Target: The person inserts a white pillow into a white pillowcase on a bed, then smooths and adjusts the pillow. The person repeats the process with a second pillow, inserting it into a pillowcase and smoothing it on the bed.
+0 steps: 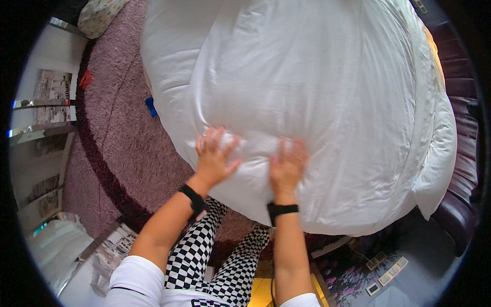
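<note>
A large white quilt [307, 88] with creases covers a bed in front of me. On its near part lies my left hand [215, 157], fingers spread and palm down. My right hand [287, 163] rests palm down to the right of it, its fingers blurred. The cloth is bunched a little between the two hands. Neither hand plainly grips the fabric. Each wrist has a black band.
A mauve shaggy rug [126, 146] with a dark border spreads at the left, with a small blue object [151, 107] and a red one [86, 79]. A dark leather headboard [460, 134] stands at the right. Wall switches [393, 271] are at lower right.
</note>
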### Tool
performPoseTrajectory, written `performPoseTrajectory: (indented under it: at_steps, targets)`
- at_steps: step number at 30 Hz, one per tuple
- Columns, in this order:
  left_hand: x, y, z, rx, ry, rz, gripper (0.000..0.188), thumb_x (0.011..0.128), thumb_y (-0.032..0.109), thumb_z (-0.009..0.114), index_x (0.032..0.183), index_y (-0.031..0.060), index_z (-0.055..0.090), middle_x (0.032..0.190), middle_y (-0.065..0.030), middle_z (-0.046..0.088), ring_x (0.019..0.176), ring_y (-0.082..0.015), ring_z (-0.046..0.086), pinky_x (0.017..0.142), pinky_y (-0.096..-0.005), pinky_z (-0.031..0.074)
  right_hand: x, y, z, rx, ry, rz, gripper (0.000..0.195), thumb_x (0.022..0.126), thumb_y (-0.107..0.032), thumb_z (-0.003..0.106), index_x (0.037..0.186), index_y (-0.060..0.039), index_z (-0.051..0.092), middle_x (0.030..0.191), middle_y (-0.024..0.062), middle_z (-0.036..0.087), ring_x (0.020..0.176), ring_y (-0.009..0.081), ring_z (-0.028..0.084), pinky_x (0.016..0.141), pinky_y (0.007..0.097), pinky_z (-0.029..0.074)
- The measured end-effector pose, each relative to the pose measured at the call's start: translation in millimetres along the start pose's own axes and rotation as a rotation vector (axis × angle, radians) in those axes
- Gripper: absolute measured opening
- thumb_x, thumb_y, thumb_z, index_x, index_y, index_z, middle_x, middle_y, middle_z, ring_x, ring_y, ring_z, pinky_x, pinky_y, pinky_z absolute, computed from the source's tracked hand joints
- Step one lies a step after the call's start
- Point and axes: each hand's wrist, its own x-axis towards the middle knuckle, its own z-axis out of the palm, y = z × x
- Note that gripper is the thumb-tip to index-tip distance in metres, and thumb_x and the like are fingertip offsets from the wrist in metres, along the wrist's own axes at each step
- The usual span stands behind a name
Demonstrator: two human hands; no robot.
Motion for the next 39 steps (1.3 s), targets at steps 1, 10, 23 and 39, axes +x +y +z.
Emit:
performPoseTrajectory:
  at_steps: [1, 10, 23, 39]
  targets:
    - [-16.5, 9.6, 10.6, -0.035, -0.019, 0.065, 0.076, 0.076, 0.043, 0.075, 0.146, 0.0311, 0.046, 0.157, -0.0129, 0.022, 0.146, -0.0400, 0.016, 0.111, -0.0630, 0.018, -9.1, 32.5, -7.6, 0.023, 0.066, 0.087, 0.051, 0.092, -0.026, 0.061, 0.141, -0.0142, 0.052, 0.153, 0.0148, 0.039, 0.143, 0.0342, 0.032, 0.119, 0.0527, 0.018]
    - [-164.4, 25.4, 13.6, -0.360, -0.878, -0.050, 0.062, 0.082, 0.025, 0.071, 0.139, 0.0129, 0.051, 0.129, -0.0222, 0.055, 0.107, -0.0365, 0.061, 0.088, -0.0485, 0.050, -97.6, 135.0, -113.7, -0.301, -0.142, 0.848, 0.058, 0.096, -0.023, 0.055, 0.150, -0.0078, 0.037, 0.161, 0.0175, 0.024, 0.148, 0.0337, 0.024, 0.117, 0.0549, 0.019]
    - [3.8, -42.0, -10.3, 0.025, 0.002, 0.013, 0.079, 0.086, 0.037, 0.069, 0.153, 0.0153, 0.033, 0.163, -0.0137, 0.017, 0.147, -0.0430, 0.019, 0.114, -0.0577, 0.025, 53.5, -93.0, 17.9, 0.042, -0.076, -0.076, 0.057, 0.093, -0.031, 0.058, 0.147, -0.0184, 0.046, 0.160, 0.0078, 0.031, 0.149, 0.0343, 0.022, 0.120, 0.0516, 0.013]
    - [-78.7, -10.2, -35.1, -0.205, -0.181, -0.301, 0.036, 0.086, 0.019, 0.067, 0.118, 0.0030, 0.058, 0.122, -0.0174, 0.056, 0.122, -0.0373, 0.049, 0.099, -0.0468, 0.041, -70.4, 94.0, -80.4, -0.031, -0.009, 0.385, 0.069, 0.091, -0.017, 0.057, 0.153, -0.0083, 0.030, 0.162, 0.0170, 0.020, 0.150, 0.0336, 0.018, 0.119, 0.0543, 0.013]
